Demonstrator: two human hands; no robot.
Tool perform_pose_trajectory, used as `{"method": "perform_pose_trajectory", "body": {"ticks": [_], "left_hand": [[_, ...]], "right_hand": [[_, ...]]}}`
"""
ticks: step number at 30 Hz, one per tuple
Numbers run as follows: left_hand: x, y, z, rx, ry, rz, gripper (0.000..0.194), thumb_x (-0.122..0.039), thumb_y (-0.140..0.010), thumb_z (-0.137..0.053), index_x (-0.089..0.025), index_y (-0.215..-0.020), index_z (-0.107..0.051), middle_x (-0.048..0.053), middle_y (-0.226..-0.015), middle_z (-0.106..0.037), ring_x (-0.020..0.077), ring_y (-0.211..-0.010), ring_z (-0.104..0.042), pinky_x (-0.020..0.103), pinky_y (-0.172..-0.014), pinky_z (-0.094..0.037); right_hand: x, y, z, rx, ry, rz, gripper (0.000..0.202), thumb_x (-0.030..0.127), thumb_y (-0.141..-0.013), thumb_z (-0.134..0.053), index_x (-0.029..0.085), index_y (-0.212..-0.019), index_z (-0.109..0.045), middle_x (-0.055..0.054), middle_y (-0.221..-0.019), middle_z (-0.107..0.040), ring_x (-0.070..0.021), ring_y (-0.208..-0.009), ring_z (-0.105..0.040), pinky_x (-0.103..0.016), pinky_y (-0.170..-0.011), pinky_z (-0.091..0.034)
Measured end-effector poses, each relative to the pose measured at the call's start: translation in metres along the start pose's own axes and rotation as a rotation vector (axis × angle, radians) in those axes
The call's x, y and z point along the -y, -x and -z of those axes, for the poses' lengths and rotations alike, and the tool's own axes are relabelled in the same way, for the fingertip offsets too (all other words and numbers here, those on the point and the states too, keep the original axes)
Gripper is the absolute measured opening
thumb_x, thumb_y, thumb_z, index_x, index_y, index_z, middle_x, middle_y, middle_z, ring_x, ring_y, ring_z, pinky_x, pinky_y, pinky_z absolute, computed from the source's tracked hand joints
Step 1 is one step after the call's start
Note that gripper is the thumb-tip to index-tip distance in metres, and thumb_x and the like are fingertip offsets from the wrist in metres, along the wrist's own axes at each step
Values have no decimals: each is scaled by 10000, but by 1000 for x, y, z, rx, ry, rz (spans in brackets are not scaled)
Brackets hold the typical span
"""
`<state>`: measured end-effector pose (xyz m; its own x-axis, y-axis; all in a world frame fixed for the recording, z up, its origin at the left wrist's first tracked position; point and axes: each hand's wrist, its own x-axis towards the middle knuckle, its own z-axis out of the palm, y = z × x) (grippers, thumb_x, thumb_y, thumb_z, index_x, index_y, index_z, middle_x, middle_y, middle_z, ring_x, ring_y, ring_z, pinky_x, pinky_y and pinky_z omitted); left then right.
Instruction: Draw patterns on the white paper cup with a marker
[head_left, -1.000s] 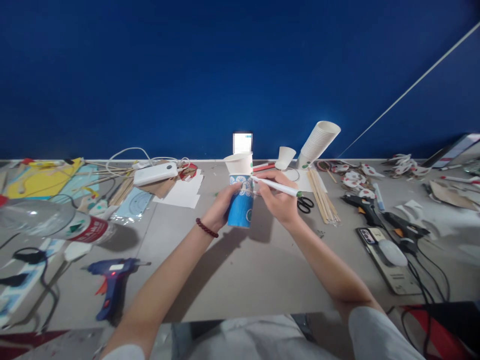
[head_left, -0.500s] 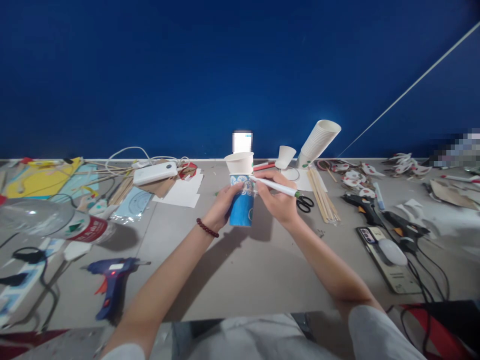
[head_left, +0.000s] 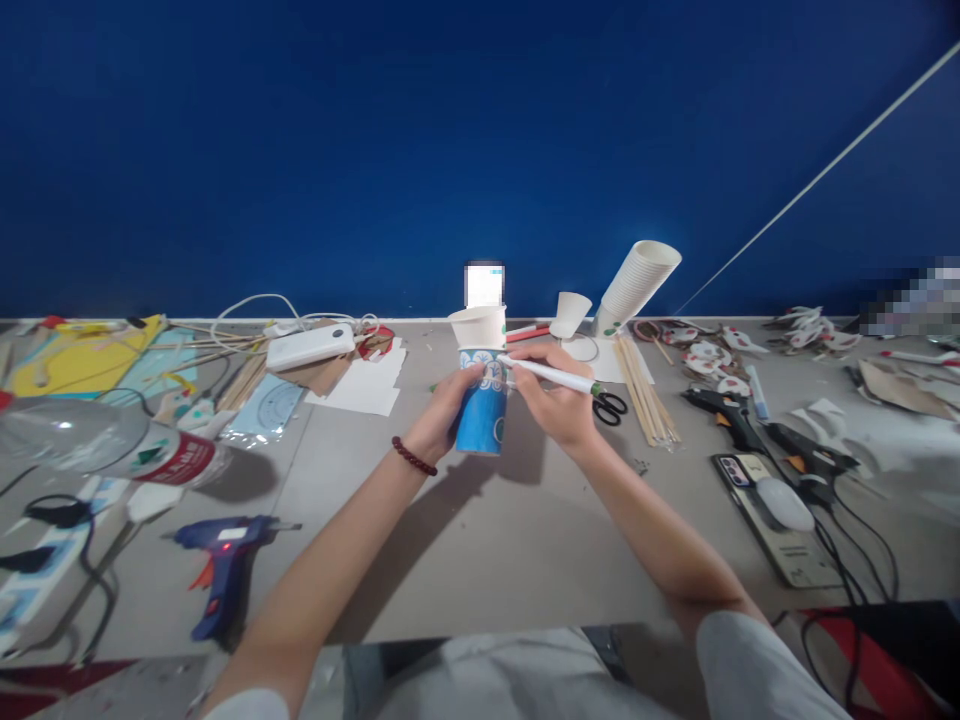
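Observation:
In front of me my left hand (head_left: 441,408) is closed round a blue paper cup (head_left: 478,420) with white curved line patterns. A plain white paper cup (head_left: 480,328) sits on top of it, mouth up. My right hand (head_left: 556,402) grips a white marker pen (head_left: 553,375) like a writing tool. The pen's tip points left and is at the upper edge of the blue cup; whether it touches cannot be told. Black-handled scissors (head_left: 610,407) lie just right of my right hand, partly hidden by it.
A tilted stack of white cups (head_left: 637,285) and a single cup (head_left: 571,314) stand at the back. Wooden sticks (head_left: 646,395) lie to the right, near black glue guns (head_left: 727,415) and a phone (head_left: 780,530). Leftward are a plastic bottle (head_left: 112,440), a blue glue gun (head_left: 225,560) and a power strip (head_left: 64,560).
The blue cup's lower end has tilted slightly left. Both hands keep their holds and have hardly moved.

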<state>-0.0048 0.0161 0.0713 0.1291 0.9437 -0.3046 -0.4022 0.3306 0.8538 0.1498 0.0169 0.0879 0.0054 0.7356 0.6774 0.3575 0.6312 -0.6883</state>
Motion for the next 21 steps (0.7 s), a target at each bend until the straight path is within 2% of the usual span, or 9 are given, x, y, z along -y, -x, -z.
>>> {"method": "perform_pose_trajectory", "body": {"ticks": [13,21], "left_hand": [[-1,1,-1,-3,-5,-2,422,-494,-684,-775,-161,-936,-711,55,-902,-724,199,-819,-638,315,-776,-484],[-2,1,-1,-13,-6,-3,449,-503,-667,-787,-161,-949,-713,46,-891,-719,188,-808,-626,307,-767,-486]], "right_hand": [[3,-1,0,-5,35,-7,107,223,-874,-595,221,-908,-697,-29,-867,-760,-148,-697,-690,-279,-606,-567],[2,-1,0,-5,13,8,86,212,-860,-607,215,-877,-692,-39,-843,-754,-178,-771,-718,-297,-637,-577]]}}
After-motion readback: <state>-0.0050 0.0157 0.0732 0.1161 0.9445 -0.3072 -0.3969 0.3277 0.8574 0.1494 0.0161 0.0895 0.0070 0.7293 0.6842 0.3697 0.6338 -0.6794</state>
